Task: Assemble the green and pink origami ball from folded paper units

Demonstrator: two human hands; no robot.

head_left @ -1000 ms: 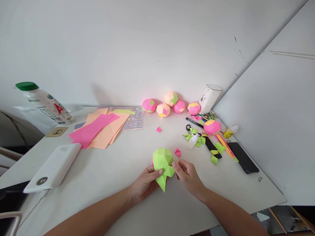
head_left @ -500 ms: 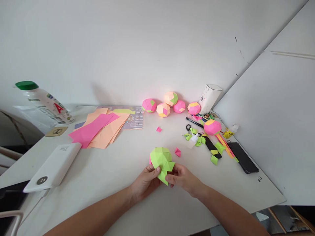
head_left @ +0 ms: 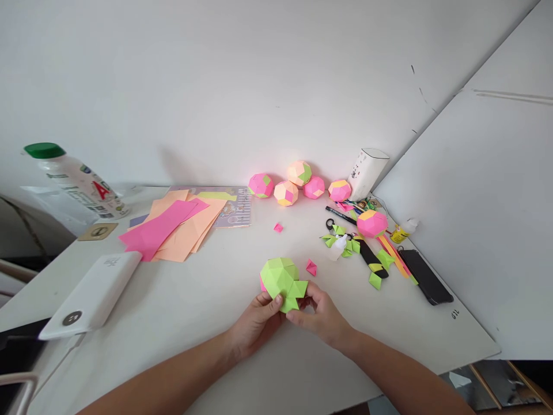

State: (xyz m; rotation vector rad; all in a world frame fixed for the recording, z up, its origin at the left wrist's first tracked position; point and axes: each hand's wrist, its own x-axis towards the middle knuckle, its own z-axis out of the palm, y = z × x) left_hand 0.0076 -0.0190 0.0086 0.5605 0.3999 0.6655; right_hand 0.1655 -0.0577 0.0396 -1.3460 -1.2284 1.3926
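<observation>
A partly built folded-paper ball (head_left: 280,276), mostly green with a bit of pink at its left, is held above the front of the table. My left hand (head_left: 259,320) grips it from below left, thumb pressed on the green paper. My right hand (head_left: 317,314) pinches the pointed green flaps at its lower right; some of its fingers are hidden behind the paper. Just beyond the ball lies a small pink folded piece (head_left: 311,267), and farther back a second pink piece (head_left: 279,227).
Finished paper balls (head_left: 286,193) sit along the wall. At right are green folded pieces (head_left: 355,246), a glue bottle (head_left: 338,246), scissors (head_left: 369,256) and a black phone (head_left: 425,275). Paper sheets (head_left: 173,227), a white power bank (head_left: 93,294) and a green-capped bottle (head_left: 82,181) occupy the left.
The lower green flap has folded upward and now points less far down. My right fingers have shifted slightly on it, while my left hand keeps its grip.
</observation>
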